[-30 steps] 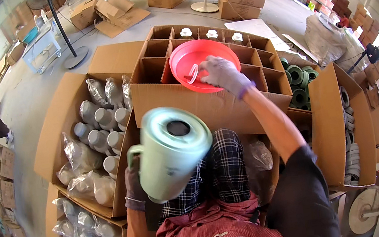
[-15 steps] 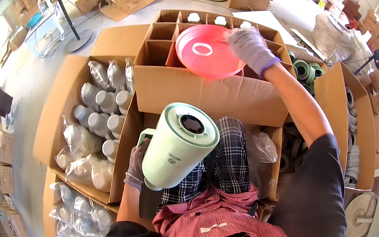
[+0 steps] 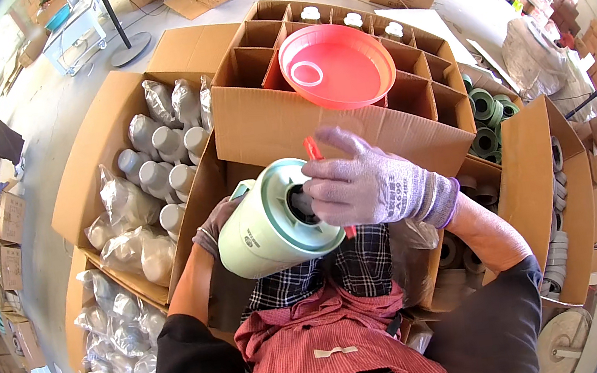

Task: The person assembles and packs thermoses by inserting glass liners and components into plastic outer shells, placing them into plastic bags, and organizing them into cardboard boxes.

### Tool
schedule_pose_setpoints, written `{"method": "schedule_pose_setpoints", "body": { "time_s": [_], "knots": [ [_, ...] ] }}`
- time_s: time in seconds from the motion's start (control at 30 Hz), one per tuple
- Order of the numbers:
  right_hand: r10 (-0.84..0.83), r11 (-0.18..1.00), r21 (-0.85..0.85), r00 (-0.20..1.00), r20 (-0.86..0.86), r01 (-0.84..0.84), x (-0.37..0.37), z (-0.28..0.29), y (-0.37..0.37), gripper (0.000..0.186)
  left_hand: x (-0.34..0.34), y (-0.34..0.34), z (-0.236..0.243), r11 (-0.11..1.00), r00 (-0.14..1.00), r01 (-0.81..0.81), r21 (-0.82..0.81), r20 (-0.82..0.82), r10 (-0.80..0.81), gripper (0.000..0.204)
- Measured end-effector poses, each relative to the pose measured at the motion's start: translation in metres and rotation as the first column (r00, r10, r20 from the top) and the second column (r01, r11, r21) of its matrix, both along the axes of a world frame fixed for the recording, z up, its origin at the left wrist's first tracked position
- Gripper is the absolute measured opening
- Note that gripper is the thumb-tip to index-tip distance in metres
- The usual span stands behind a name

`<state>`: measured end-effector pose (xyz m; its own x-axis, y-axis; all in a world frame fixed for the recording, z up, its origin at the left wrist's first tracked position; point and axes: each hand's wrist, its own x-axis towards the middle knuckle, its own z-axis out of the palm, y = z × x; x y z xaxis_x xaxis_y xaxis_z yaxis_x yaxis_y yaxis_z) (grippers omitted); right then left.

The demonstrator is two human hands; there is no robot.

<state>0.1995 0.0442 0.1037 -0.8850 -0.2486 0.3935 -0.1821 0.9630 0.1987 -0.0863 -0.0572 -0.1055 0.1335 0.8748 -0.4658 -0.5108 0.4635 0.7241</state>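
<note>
My gloved left hand (image 3: 219,217) is closed on a mint-green jug (image 3: 260,241), around its handle side, holding it tilted over my lap. My gloved right hand (image 3: 366,181) grips a red tool (image 3: 312,149) across the jug's open top; its fingertips are at the dark central opening, partly hiding it. Beyond my hands a red round tray (image 3: 351,72), with a pale ring (image 3: 307,73) in it, rests on a divided carton (image 3: 329,132).
An open box of grey-capped pieces (image 3: 157,179) in plastic bags is at left, with bagged items (image 3: 118,341) nearer. Green rings (image 3: 485,111) and grey rings (image 3: 556,257) fill boxes at right. Capped bottles (image 3: 351,20) stand in the carton. Stacked boxes and stands (image 3: 131,53) lie beyond.
My right hand has come down from the red tray to the jug's top, now holding a red tool. The jug has tipped further, with its top toward the right.
</note>
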Motion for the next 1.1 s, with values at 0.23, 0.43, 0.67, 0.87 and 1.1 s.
{"method": "schedule_pose_setpoints", "body": {
  "time_s": [0.23,0.43,0.67,0.87,1.1],
  "knots": [
    [-0.18,-0.422,-0.618,0.607,0.774,0.664,0.002,-0.009,-0.036,0.026,-0.005,-0.02,0.036,0.97,0.894,-0.043,0.241,-0.423,0.145,0.025],
    [-0.378,-0.654,-0.752,0.898,0.225,-0.086,0.014,-0.025,-0.038,0.023,-0.024,-0.032,0.01,0.956,0.922,-0.189,0.222,-0.294,0.251,0.026],
    [-0.102,0.993,-0.054,0.994,-0.023,0.101,0.013,-0.025,-0.012,0.024,-0.026,-0.014,-0.004,0.988,0.953,-0.057,0.141,-0.288,0.095,0.028],
    [0.071,0.997,-0.016,0.996,0.059,-0.07,0.003,-0.031,-0.009,0.019,-0.02,-0.005,0.017,0.994,0.973,0.057,0.097,-0.227,-0.034,0.026],
    [-0.255,-0.725,-0.634,0.751,0.609,0.268,0.004,-0.063,-0.038,0.029,-0.018,-0.031,0.025,0.844,0.809,-0.142,0.517,-0.431,0.4,0.023]
  ]
}}
